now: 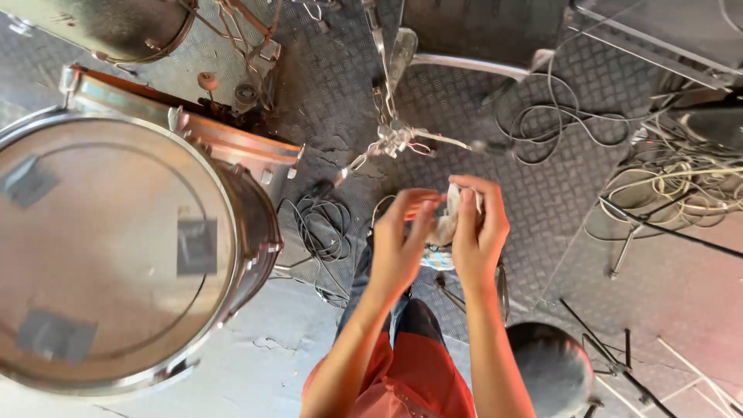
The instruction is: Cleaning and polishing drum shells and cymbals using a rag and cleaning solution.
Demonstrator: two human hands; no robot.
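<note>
Head view is looking straight down, and the big drum is filling the left side, its clear skin patched with grey tape squares. Beyond it a metal plate floor is spreading out, carrying a chrome stand at the top and tangled cables at the right. A black coiled cord is lying beside the drum. Lower right, a round dark stool seat is showing. At centre, the left hand and right hand are meeting over the person's knees, both closing their fingers around a small pale crumpled wad, perhaps cloth or tape. Judging by the grip, the person seems to be unfolding or pulling it apart; going on calls for steady opposing tugs from both thumbs.
</note>
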